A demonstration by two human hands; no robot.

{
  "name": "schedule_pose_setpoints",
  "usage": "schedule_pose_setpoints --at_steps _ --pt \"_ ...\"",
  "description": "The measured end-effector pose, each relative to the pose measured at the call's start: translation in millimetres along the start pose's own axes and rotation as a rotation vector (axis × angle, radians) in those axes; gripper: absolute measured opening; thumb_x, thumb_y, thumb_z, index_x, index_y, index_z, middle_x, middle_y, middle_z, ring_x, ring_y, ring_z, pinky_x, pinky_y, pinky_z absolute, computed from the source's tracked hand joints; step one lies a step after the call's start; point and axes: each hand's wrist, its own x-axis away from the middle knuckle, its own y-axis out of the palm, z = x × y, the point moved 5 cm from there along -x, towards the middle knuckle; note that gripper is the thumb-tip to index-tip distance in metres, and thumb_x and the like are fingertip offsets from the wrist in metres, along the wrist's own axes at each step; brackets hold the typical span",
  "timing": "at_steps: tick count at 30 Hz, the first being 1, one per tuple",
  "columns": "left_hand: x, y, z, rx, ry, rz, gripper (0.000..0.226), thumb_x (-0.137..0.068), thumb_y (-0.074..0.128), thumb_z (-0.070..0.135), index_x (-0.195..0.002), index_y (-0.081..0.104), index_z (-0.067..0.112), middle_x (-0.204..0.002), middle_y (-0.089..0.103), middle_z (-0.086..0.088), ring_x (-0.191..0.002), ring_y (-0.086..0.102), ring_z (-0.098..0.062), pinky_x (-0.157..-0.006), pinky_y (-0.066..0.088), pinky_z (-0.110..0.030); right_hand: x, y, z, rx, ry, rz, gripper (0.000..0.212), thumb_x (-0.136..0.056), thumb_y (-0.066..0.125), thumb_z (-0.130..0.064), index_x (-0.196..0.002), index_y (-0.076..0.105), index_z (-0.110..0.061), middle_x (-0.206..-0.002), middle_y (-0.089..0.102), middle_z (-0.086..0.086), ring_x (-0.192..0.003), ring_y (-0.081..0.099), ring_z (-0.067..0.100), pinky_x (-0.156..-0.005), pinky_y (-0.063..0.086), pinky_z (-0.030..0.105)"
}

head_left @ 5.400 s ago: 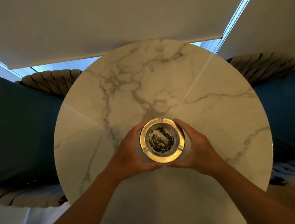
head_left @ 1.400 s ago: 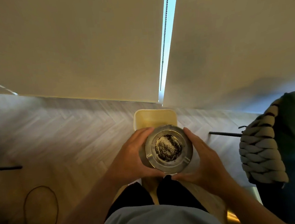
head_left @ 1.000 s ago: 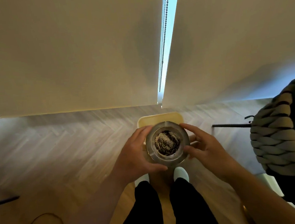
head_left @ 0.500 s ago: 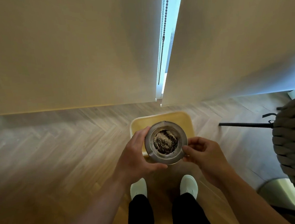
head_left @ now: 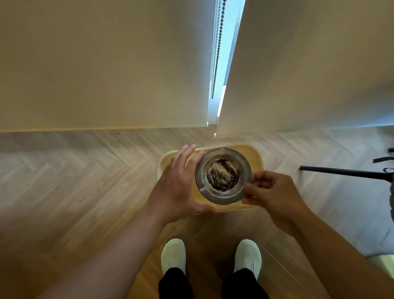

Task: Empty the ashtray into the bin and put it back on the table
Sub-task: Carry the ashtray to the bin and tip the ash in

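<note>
the round silver metal ashtray (head_left: 224,176), dark ash inside, is held upright above the pale yellow rectangular bin (head_left: 256,155) on the herringbone wood floor (head_left: 76,182). the left hand (head_left: 175,188) cups its left side, fingers spread; the right hand (head_left: 269,192) pinches its right rim.

Herringbone wood floor (head_left: 76,182), drawn blinds (head_left: 90,63)

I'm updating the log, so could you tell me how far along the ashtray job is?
Done: the ashtray is off the table, held by left hand and right hand over the yellow bin. In hand: tipping, ash still inside. Left: emptying, then returning it.
</note>
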Motion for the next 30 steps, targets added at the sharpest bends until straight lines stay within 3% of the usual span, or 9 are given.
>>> schedule_pose_setpoints --at_steps 6,15,21,30 --pt "-3 1 -30 -0.238 -0.027 -0.110 0.142 -0.048 0.065 0.089 -0.157 0.005 0.021 -0.167 -0.002 -0.004 -0.154 -0.008 -0.022 -0.126 0.007 -0.043 -14 -1 4 0.028 0.026 0.026 0.011 -0.083 0.069 0.009 -0.086 0.068 -0.001 -0.065 0.070 0.010 -0.058 0.070 0.019 -0.056 0.060 0.026" --pt "16 -2 -62 -0.228 -0.057 -0.135 0.154 -0.042 0.058 0.097 -0.157 -0.007 0.017 -0.167 -0.010 -0.001 -0.154 -0.012 -0.016 -0.126 0.009 -0.045 -19 -8 6 0.078 0.017 0.056 0.011 -0.082 0.070 0.008 -0.087 0.069 -0.002 -0.066 0.072 0.011 -0.059 0.071 0.020 -0.056 0.058 0.026" --pt "21 -2 -66 -0.185 -0.080 -0.156 0.162 -0.039 0.068 0.091 -0.154 -0.020 0.019 -0.165 -0.020 0.000 -0.154 -0.009 -0.019 -0.126 0.013 -0.043 -16 -7 5 0.107 -0.001 0.090 0.013 -0.082 0.071 0.007 -0.087 0.069 -0.005 -0.065 0.073 0.008 -0.060 0.072 0.020 -0.056 0.059 0.026" --pt "23 3 -69 -0.144 -0.120 -0.152 0.167 -0.038 0.083 0.076 -0.152 -0.025 0.020 -0.164 -0.026 0.003 -0.155 -0.005 -0.021 -0.124 0.020 -0.040 -12 -7 4 0.241 -0.078 0.205 0.020 -0.083 0.072 0.001 -0.085 0.069 -0.018 -0.070 0.074 0.003 -0.066 0.075 0.020 -0.057 0.060 0.025"
